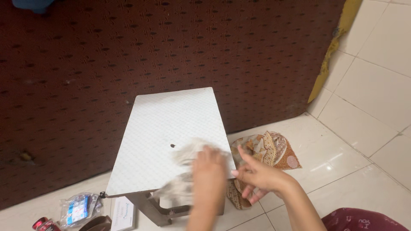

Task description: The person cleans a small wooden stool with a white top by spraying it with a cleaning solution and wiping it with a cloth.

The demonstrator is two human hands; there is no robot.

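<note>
A small white table (162, 124) stands on a tiled floor against a dark red patterned mattress. My left hand (209, 173) presses on a pale crumpled cloth (186, 156) that lies at the table's near right corner and hangs over the edge; the cloth is blurred. My right hand (257, 173) hovers just off the table's right edge with fingers spread and nothing in it. Below and behind that hand, a brown and orange patterned cloth (274, 147) lies on the floor.
The dark red mattress (128, 47) fills the back, with a yellow fabric edge (336, 42) at its right. Small plastic packets (79, 209), a red object (43, 223) and a white card (123, 212) lie on the floor at bottom left.
</note>
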